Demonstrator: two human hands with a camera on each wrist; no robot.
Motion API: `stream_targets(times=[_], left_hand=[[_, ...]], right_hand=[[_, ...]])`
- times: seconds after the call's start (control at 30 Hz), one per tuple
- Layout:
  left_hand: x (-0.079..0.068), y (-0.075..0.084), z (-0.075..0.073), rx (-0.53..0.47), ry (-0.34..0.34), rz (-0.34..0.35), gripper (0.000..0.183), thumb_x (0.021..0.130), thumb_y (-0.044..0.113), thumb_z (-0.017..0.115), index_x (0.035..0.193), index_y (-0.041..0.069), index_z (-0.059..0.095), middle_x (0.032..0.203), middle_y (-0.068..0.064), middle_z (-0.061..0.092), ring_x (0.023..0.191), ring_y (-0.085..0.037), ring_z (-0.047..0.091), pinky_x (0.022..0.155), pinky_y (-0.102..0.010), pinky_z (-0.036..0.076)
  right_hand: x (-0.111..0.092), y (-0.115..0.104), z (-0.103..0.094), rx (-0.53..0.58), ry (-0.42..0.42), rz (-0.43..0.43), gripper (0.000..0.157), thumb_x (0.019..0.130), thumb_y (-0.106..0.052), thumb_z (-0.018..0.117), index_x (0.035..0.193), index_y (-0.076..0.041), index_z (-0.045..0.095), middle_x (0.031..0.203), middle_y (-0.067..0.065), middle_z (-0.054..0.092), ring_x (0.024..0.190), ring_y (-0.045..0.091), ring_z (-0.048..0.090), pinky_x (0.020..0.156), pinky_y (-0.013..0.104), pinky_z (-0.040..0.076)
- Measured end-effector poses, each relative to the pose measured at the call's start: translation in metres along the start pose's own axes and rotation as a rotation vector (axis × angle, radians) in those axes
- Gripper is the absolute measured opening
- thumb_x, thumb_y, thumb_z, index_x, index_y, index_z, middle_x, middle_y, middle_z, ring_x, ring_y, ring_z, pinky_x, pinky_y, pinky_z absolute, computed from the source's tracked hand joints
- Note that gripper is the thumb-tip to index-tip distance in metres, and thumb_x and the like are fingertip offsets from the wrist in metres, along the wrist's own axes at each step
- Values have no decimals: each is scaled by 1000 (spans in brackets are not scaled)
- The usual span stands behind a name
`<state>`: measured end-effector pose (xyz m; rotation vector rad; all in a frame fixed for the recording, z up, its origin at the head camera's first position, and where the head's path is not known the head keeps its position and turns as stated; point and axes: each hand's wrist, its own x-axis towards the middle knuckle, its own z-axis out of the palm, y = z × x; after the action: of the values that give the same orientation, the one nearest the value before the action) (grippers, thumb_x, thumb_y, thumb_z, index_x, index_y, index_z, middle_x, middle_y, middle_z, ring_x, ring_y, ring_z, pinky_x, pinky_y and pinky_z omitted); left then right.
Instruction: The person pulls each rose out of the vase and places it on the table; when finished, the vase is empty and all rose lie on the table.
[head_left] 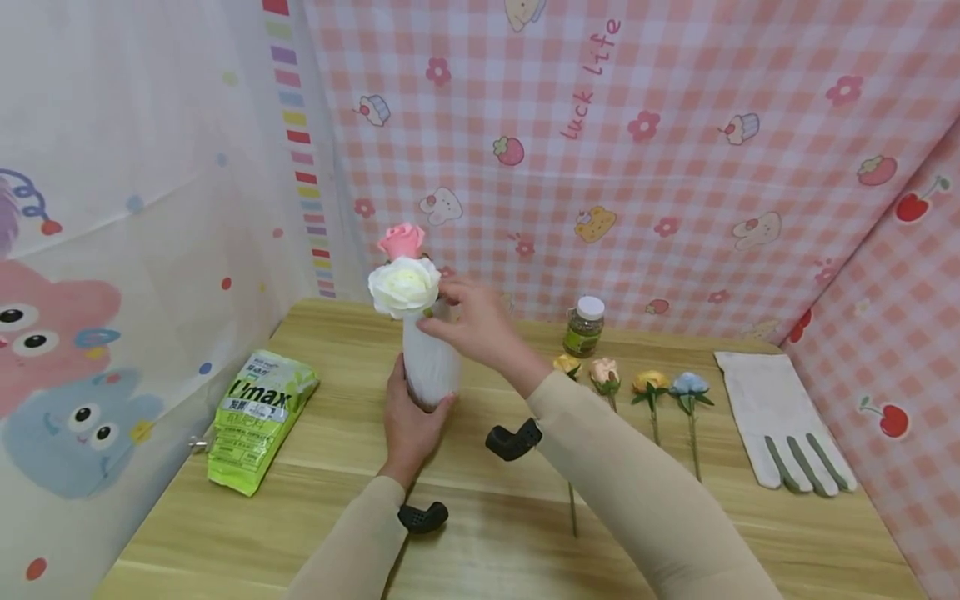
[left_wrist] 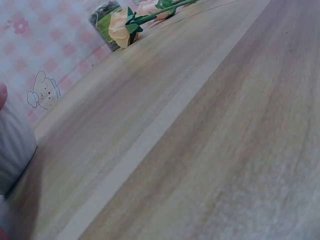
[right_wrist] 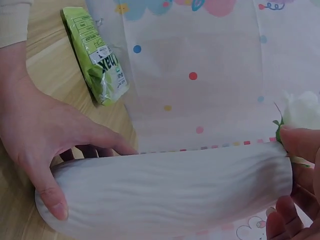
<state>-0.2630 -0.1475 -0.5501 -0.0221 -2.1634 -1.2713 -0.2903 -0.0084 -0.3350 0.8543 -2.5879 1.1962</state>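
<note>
A ribbed white vase (head_left: 431, 367) stands on the table, and the left hand (head_left: 412, 423) grips it low down, thumb and fingers on either side of its base. At the vase mouth a white rose (head_left: 405, 286) hangs over the rim, with a pink rose (head_left: 402, 241) just behind it. The right hand (head_left: 483, 323) is at the mouth and pinches the white rose just under its bloom; in the right wrist view the thumb (right_wrist: 300, 139) lies against its green leaves. The stems inside the vase are hidden.
Several artificial roses lie right of the vase, among them a blue one (head_left: 689, 384) and a peach one (head_left: 604, 372). Behind them stands a white-lidded jar (head_left: 584, 326). White gloves (head_left: 772, 408) lie at the far right, a green packet (head_left: 258, 417) at the left.
</note>
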Motion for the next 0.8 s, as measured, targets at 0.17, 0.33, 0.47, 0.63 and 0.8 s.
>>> stream_targets(times=[0.17, 0.33, 0.47, 0.63, 0.8], left_hand=[[0, 1, 0, 12, 0, -9, 103, 72, 34, 83, 153, 15, 23, 143, -12, 42, 127, -26, 43, 103, -46, 35], [0, 1, 0, 18, 3, -14, 103, 72, 33, 83, 153, 14, 23, 143, -12, 42, 127, -27, 44, 103, -46, 35], [0, 1, 0, 22, -4, -20, 102, 72, 34, 83, 153, 15, 22, 143, -12, 42, 127, -27, 43, 103, -45, 35], [0, 1, -1, 26, -13, -24, 102, 73, 37, 81, 153, 16, 21, 143, -11, 41, 127, -27, 43, 103, -46, 35], [-1, 0, 0, 23, -22, -31, 103, 73, 37, 82, 153, 16, 21, 144, -11, 41, 128, -27, 43, 104, -46, 35]], right_hand=[[3, -3, 2, -16, -10, -21, 35, 83, -23, 76, 115, -10, 71, 132, 5, 58, 117, 19, 55, 91, 32, 48], [5, -6, 3, -6, -34, -6, 29, 85, -21, 74, 111, -9, 72, 127, 6, 61, 120, 21, 54, 92, 31, 48], [8, -9, 6, -24, -33, 0, 28, 85, -25, 74, 108, -10, 72, 115, 4, 65, 109, 18, 56, 83, 30, 49], [10, -11, 10, -56, -15, 33, 29, 84, -30, 75, 104, -10, 72, 113, 3, 63, 111, 19, 54, 87, 33, 46], [11, -11, 14, 108, 36, 146, 31, 82, -18, 77, 110, -8, 69, 105, 6, 64, 99, 18, 58, 82, 31, 50]])
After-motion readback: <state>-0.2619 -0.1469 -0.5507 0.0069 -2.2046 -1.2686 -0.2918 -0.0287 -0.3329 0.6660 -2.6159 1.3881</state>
